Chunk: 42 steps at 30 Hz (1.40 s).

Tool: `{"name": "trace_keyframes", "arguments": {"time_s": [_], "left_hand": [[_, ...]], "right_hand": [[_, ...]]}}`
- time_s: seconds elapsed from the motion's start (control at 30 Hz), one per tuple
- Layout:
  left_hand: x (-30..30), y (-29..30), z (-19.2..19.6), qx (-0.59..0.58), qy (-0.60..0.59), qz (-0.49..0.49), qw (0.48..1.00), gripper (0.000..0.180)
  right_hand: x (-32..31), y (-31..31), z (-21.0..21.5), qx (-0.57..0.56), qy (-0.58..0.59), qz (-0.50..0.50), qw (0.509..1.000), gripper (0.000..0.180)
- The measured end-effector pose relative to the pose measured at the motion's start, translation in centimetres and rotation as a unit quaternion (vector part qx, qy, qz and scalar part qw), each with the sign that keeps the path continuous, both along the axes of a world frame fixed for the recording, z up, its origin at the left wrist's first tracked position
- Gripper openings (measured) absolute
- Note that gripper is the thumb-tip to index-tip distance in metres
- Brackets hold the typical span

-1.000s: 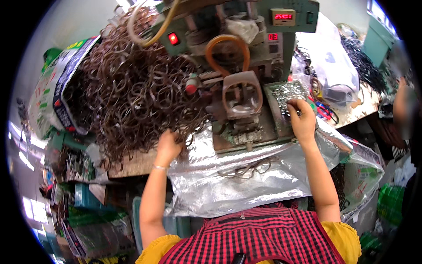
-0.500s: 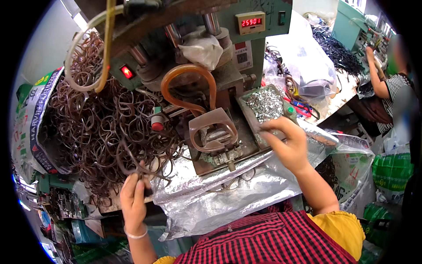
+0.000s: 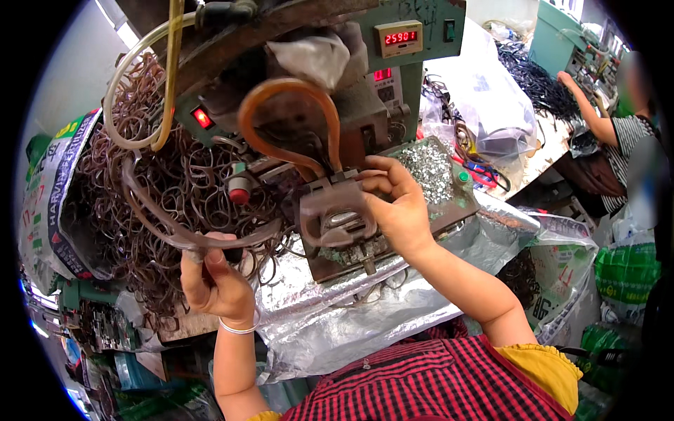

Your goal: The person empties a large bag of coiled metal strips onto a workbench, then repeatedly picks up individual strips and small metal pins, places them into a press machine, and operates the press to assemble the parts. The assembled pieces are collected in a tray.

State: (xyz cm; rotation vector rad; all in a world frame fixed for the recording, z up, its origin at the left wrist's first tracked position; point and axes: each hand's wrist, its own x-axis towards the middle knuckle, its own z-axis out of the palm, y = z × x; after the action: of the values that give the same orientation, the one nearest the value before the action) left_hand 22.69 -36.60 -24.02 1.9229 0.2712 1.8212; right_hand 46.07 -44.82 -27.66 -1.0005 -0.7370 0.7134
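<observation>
My left hand (image 3: 219, 281) pinches a brown, glossy strap (image 3: 151, 219) between thumb and fingers. The strap curves up to the left, and its other end extends right toward the press. My right hand (image 3: 399, 207) is at the right side of the clear guard (image 3: 305, 212) on the press, fingers bent and closed together. Whatever its fingertips hold, if anything, is hidden. Behind the guard sits the metal die (image 3: 340, 223). Just beyond my right hand, a tray (image 3: 460, 203) holds small silvery metal pieces (image 3: 427, 168).
A big heap of brown straps (image 3: 168, 196) fills the left, beside a printed sack (image 3: 67, 203). An orange hose loop (image 3: 335, 130) rises over the die, near a red button (image 3: 239, 195). Silver sheeting (image 3: 351, 316) covers the front edge. Another person (image 3: 618, 133) works at the far right.
My right hand has moved left from the tray to the guard. My left hand has lifted the strap from the heap's edge. The hose loop and press head have shifted slightly up and left.
</observation>
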Motion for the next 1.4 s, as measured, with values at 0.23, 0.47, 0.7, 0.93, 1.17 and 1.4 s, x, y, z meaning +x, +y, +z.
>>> {"name": "trace_keyframes", "arguments": {"time_s": [0.23, 0.47, 0.7, 0.93, 1.17, 1.4], "left_hand": [[4.1, 1.2, 0.2, 0.016, -0.045, 0.140, 0.989, 0.024], [5.4, -1.8, -2.6, 0.182, 0.179, 0.066, 0.965, 0.027], [7.2, -1.0, -2.8, 0.249, 0.207, 0.054, 0.944, 0.027], [7.3, -0.5, -2.3, 0.258, 0.215, 0.007, 0.942, 0.016], [6.5, -0.4, -2.4, 0.248, 0.203, 0.007, 0.947, 0.018], [-2.2, -5.6, -1.6, 0.174, 0.383, 0.099, 0.902, 0.040]], "right_hand": [[-3.0, -1.2, 3.4, -0.019, 0.087, 0.037, 0.995, 0.050], [6.2, -3.8, -1.5, -0.210, -0.539, -0.173, 0.797, 0.030], [10.1, -3.4, -7.1, -0.191, -0.562, -0.291, 0.751, 0.015], [10.4, -2.7, -6.4, -0.234, -0.504, -0.323, 0.766, 0.012], [7.9, 3.8, -5.2, -0.159, -0.638, -0.285, 0.697, 0.009], [7.8, 0.4, -5.7, -0.210, -0.677, -0.253, 0.659, 0.008]]}}
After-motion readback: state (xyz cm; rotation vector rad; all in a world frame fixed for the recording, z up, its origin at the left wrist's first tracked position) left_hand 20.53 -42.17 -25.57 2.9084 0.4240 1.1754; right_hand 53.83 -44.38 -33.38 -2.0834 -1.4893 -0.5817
